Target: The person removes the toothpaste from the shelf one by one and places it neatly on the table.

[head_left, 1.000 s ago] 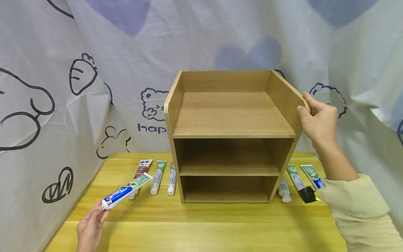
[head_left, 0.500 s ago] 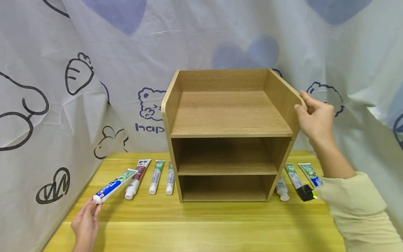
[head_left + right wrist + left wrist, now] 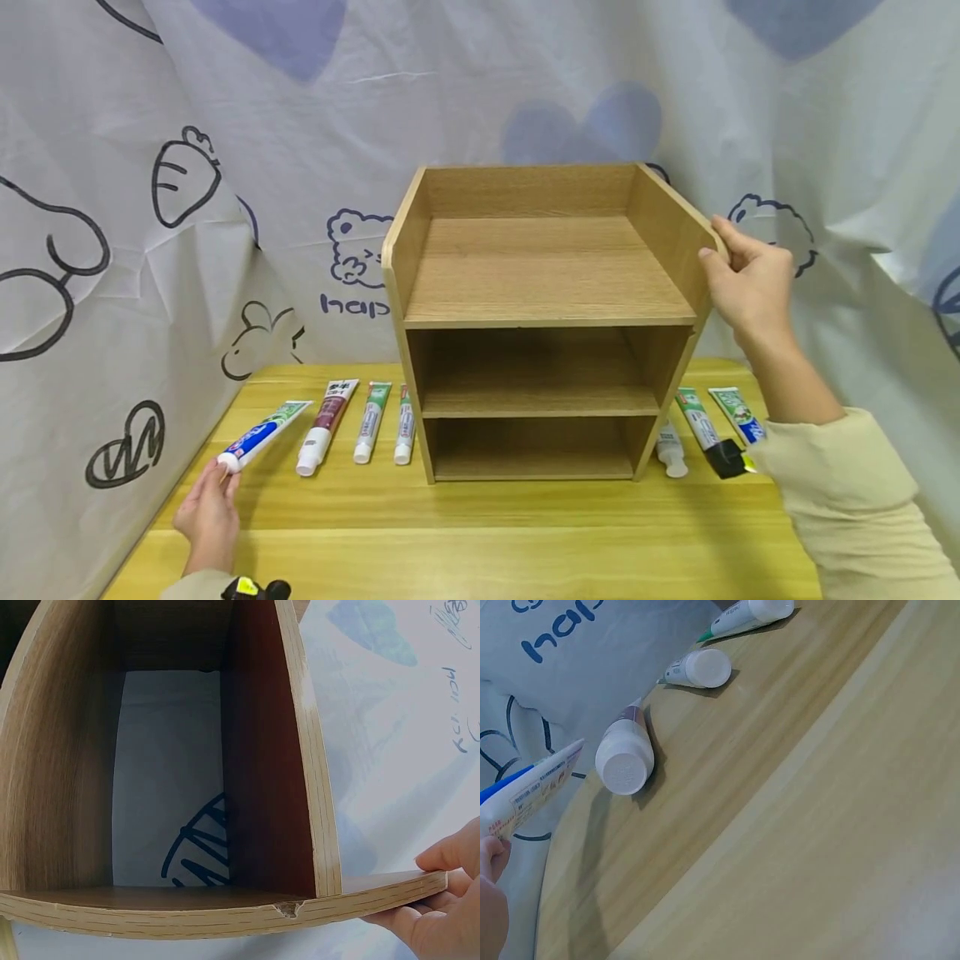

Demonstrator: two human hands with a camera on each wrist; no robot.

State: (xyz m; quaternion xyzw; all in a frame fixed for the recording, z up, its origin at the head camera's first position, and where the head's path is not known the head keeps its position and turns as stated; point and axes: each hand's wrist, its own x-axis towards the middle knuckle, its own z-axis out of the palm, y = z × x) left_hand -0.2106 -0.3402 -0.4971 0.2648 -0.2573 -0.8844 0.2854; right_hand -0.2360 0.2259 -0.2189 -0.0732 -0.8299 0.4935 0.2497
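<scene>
My left hand [image 3: 208, 512] pinches a blue, white and green toothpaste tube [image 3: 262, 433] by its cap end, and the tube slants up and away over the table's left part. In the left wrist view the same tube [image 3: 532, 791] shows its printed white back, clear of the tabletop. With my right hand [image 3: 753, 283] I grip the upper right side panel of a wooden shelf unit [image 3: 555, 321], thumb inside and fingers outside. The right wrist view shows that hand [image 3: 442, 900] at the panel's end. A maroon and white tube [image 3: 327, 425] lies just right of the held one.
Two green and white tubes [image 3: 371, 421] lie left of the shelf, one partly behind its side. Several more tubes [image 3: 738, 414] lie to its right, partly hidden by the right sleeve [image 3: 840, 467]. A printed cloth [image 3: 480, 83] hangs behind the wooden table [image 3: 465, 550].
My left hand has carried the blue toothpaste tube left and lower, off its overlap with the maroon tube. My right hand keeps its grip on the shelf panel.
</scene>
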